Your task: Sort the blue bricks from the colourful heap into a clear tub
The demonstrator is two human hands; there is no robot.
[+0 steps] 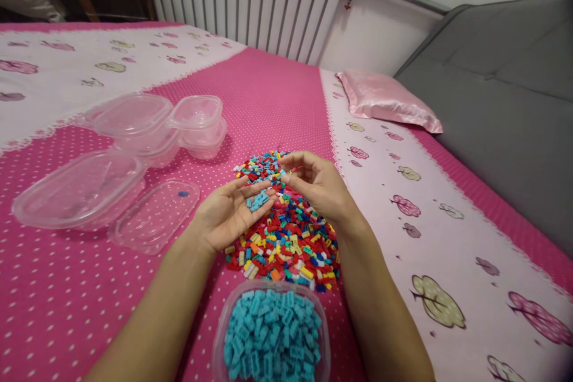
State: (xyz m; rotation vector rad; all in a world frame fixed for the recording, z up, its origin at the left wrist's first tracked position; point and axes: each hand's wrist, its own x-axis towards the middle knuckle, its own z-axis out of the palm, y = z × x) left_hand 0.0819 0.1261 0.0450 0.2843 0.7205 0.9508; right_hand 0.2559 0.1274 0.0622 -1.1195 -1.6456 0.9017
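Note:
My left hand [233, 212] is palm up, its fingers stretched out, with several light blue toy bricks [258, 200] lying on the fingers. Just to the right, my right hand [319, 185] hovers over a pile of mixed toy bricks [286, 245]; its thumb and forefinger are curved with a gap between them. Light blue shows near the thumb tip, but I cannot tell whether it is a brick touching it or part of the pile. Closest to me, below both hands, a clear plastic container [326, 334] holds many light blue bricks [273, 334].
To the left stand several clear lidded containers [80, 188], with a loose clear lid [152, 221] carrying one dark blue brick [183, 194]. Everything rests on a pink patterned bedspread [286, 83]. A pink pillow [387, 98] lies by the grey headboard [496, 77]; behind is a radiator [255, 0].

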